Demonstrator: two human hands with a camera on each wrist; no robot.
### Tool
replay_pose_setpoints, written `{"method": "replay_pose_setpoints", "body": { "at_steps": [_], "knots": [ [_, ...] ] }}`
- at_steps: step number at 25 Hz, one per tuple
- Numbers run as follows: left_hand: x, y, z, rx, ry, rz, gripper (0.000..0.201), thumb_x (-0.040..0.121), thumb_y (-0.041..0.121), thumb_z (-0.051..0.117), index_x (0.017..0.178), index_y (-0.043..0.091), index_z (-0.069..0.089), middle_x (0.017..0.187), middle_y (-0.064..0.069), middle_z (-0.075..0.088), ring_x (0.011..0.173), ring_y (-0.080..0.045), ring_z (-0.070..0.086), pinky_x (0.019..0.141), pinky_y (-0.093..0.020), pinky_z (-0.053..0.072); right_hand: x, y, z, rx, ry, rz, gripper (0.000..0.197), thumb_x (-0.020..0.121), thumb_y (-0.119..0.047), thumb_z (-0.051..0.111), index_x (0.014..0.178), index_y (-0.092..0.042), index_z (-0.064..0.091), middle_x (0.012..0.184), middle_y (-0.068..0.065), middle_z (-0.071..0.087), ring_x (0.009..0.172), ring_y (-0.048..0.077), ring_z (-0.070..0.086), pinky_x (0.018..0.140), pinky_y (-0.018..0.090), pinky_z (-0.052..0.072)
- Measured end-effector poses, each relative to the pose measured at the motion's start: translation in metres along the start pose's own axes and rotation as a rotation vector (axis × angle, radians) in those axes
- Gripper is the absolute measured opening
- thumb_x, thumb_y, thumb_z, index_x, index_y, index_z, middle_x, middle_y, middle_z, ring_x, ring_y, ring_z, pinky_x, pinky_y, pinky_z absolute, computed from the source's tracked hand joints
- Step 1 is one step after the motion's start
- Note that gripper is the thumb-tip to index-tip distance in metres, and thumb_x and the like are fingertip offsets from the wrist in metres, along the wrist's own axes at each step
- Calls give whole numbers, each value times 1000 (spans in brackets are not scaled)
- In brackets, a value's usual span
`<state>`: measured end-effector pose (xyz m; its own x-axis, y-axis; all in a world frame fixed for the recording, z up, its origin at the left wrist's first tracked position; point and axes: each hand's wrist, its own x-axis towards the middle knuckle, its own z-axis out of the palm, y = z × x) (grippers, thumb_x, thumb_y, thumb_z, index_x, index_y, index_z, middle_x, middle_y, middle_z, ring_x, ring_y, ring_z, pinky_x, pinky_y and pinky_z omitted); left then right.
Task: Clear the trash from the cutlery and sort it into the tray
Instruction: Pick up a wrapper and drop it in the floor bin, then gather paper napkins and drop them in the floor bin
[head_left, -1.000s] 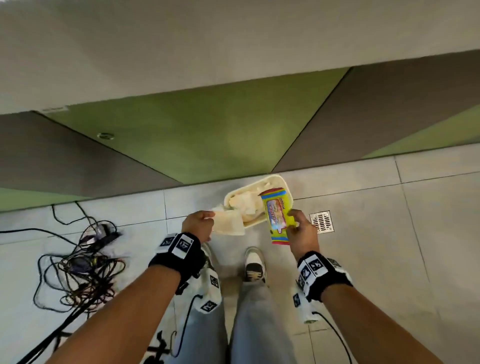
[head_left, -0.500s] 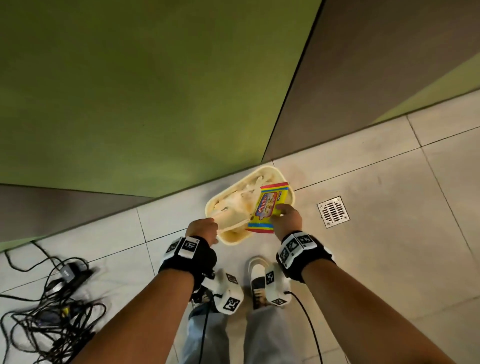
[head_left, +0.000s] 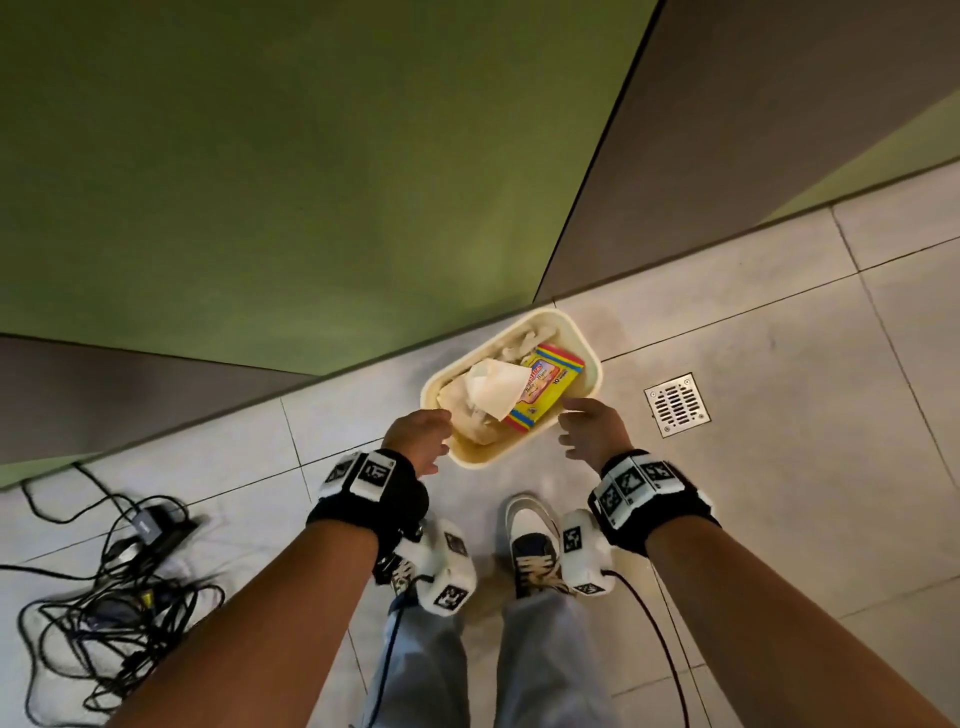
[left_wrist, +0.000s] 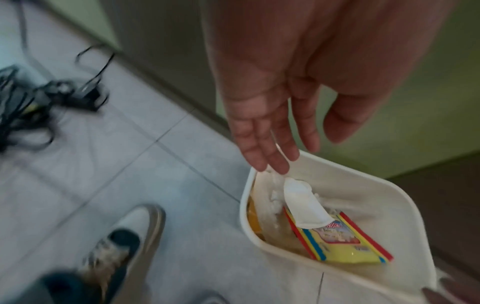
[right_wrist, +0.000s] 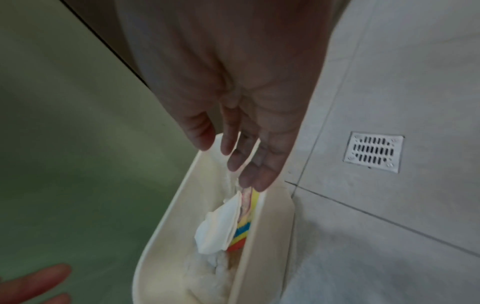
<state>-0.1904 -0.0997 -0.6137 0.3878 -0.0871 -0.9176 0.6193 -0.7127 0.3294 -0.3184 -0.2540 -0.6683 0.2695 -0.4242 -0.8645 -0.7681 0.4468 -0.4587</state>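
left hand (head_left: 421, 439): fingers loose and spread, holding nothing, over the near-left rim of the cream plastic bin (head_left: 589, 358) | right hand (head_left: 592, 434): same, palm down at near-right rim | yellow wipes packet (head_left: 545, 395) and white napkin (head_left: 493, 387) lying inside bin on the tiled floor (head_left: 779, 519)

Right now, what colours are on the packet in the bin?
Yellow packet, red and blue stripes; head view.

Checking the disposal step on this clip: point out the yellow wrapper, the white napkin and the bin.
yellow wrapper (head_left: 545, 389), head view, its printed face.
white napkin (head_left: 493, 387), head view, middle of the folded sheet.
bin (head_left: 589, 358), head view, far right rim.
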Motion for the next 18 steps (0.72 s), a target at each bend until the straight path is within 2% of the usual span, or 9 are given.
{"method": "replay_pose_setpoints", "body": {
  "at_steps": [2,4,7,8,9,11,13,15,18],
  "knots": [
    [-34,1,-10,180,55,146,29,89,8,50,115,10,63,99,-11,61,88,-25,56,62,-21,42,-39,-17,-15,-179,65,-204,22,87,-1,51,101,-14,61,71,2,55,69,22,52,66,28,41],
    [-82,9,-20,230,57,283,25,89,7,52,109,10,65,104,-11,65,85,-22,58,63,-14,42,-96,-47,-35,-323,107,-412,22,85,0,55,104,-6,65,84,2,58,77,21,55,72,21,39],
    [-185,47,-40,173,102,440,23,89,3,52,107,6,66,97,-4,62,78,-14,56,66,-10,43,-201,-104,-67,-496,65,-698,25,83,2,58,105,-6,64,86,-3,59,68,20,55,58,5,39],
    [-215,56,-43,159,108,487,22,89,3,52,106,6,66,94,-2,62,74,-8,58,66,-7,42,-228,-114,-75,-529,57,-749,26,82,1,59,106,-9,64,84,-5,59,66,19,55,59,2,40],
    [-252,70,-50,144,122,553,22,89,3,53,105,6,67,91,0,62,68,2,58,65,-3,41,-259,-133,-84,-536,52,-797,26,82,0,60,106,-11,63,81,-7,59,67,19,56,62,3,41],
    [-323,99,-62,102,121,665,21,89,2,53,105,2,66,84,0,61,54,14,56,60,1,40,-316,-171,-99,-542,39,-871,24,84,-3,59,104,-13,63,82,-4,61,72,19,58,65,11,43],
    [-378,126,-75,83,126,788,21,88,1,54,106,0,65,87,-6,64,56,12,55,66,-2,41,-352,-206,-106,-558,67,-968,20,85,-3,58,103,-10,64,83,2,64,74,20,60,73,22,48],
    [-421,148,-92,86,171,890,22,89,2,53,108,2,64,96,-13,65,67,2,53,72,-9,42,-375,-232,-107,-586,113,-1044,20,84,-2,58,103,-6,64,83,4,63,72,21,61,75,31,51],
    [-462,173,-131,52,267,946,24,91,4,51,113,4,61,97,-2,57,71,0,50,66,-4,42,-393,-252,-106,-618,101,-1078,23,82,-1,59,104,-5,64,84,10,65,74,28,64,75,34,51]
  ]
}}
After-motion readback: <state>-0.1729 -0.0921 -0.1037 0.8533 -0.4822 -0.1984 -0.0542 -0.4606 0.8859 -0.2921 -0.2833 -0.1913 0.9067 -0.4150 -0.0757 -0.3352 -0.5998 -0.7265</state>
